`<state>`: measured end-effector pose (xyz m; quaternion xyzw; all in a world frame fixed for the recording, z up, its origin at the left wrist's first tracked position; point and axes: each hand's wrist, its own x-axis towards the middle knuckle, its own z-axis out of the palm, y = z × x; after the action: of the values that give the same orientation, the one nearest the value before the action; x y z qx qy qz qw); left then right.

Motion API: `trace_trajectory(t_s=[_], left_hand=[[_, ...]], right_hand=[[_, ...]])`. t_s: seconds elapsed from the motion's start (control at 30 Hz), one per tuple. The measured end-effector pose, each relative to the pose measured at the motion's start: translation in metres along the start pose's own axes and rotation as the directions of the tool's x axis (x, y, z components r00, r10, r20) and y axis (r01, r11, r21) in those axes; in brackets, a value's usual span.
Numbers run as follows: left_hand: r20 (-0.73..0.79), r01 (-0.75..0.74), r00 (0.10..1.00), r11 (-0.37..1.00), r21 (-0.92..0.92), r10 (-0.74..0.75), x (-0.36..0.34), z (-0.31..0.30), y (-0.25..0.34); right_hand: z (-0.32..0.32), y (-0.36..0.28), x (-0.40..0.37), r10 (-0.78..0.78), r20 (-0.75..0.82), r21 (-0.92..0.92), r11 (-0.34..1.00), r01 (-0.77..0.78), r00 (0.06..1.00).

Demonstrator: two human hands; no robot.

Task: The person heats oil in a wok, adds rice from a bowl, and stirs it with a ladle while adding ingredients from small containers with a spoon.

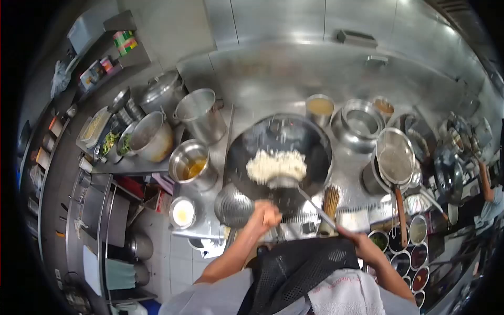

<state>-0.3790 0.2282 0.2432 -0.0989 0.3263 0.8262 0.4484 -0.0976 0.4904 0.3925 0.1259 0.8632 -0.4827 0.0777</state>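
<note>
In the middle of the head view, on the steel worktop [349, 173], sits a wide dark wok [310, 144] with a pale heap of rice [275, 164] lying across its centre. The left hand [265, 214] is at the wok's near rim, its fingers closed around the handle there. The right hand [362, 244] is lower and to the right, fingers wrapped round the end of a long ladle [314, 202]. The ladle's bowl rests just under the near edge of the rice.

A pot [191, 165] of yellowish liquid stands just left of the wok, a perforated skimmer [233, 206] lies near the left hand, and small seasoning bowls [410, 252] cluster beside the right one.

Stirring well here probably means keeping the left grip firm so the wok stays steady. The ladle should slide under the heap and turn it towards the centre, away from the rim, so that no grains spill.
</note>
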Motion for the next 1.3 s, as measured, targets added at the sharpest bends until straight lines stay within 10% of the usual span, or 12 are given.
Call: trace_trajectory(t_s=[0.1, 0.17, 0.4, 0.47, 0.63, 0.87, 0.93, 1.17, 1.3], left_hand=[[-0.088, -0.022, 0.996, 0.997, 0.072, 0.029, 0.023, 0.0, 0.008], [-0.018, 0.022, 1.0, 0.999, -0.033, -0.023, 0.063, 0.003, 0.014], [0.059, -0.014, 0.998, 0.982, 0.189, 0.003, -0.024, -0.032, -0.04], [-0.061, -0.018, 0.998, 0.996, 0.084, 0.023, -0.036, -0.003, -0.027], [0.006, -0.004, 1.0, 0.999, 0.043, 0.004, 0.068, 0.018, 0.001], [0.029, -0.013, 1.0, 0.99, 0.139, 0.009, 0.002, -0.081, -0.061], [0.026, -0.038, 0.999, 0.997, 0.062, 0.037, 0.005, -0.036, -0.031], [0.015, -0.007, 1.0, 0.995, 0.099, 0.006, 0.07, -0.022, -0.021], [0.065, 0.018, 0.998, 0.995, 0.098, -0.025, 0.019, -0.093, -0.067]], right_hand=[[-0.014, 0.009, 0.006, -0.083, 0.0, -0.227, 0.97, 0.08, 0.997], [-0.006, 0.001, 0.057, 0.13, -0.023, -0.438, 0.89, -0.127, 0.991], [0.018, 0.005, 0.075, -0.017, -0.168, -0.348, 0.936, -0.043, 0.986], [0.014, 0.03, 0.038, -0.275, -0.172, -0.173, 0.954, 0.245, 0.946], [0.027, 0.014, 0.075, 0.082, -0.058, -0.444, 0.891, -0.099, 0.995], [0.014, -0.002, 0.061, 0.036, -0.086, -0.279, 0.958, -0.059, 0.996], [0.013, 0.024, 0.022, -0.282, -0.178, -0.171, 0.952, 0.253, 0.943], [0.041, 0.053, 0.105, 0.056, -0.214, -0.436, 0.888, -0.147, 0.975], [0.072, 0.062, 0.114, -0.165, -0.334, -0.348, 0.937, 0.041, 0.928]])
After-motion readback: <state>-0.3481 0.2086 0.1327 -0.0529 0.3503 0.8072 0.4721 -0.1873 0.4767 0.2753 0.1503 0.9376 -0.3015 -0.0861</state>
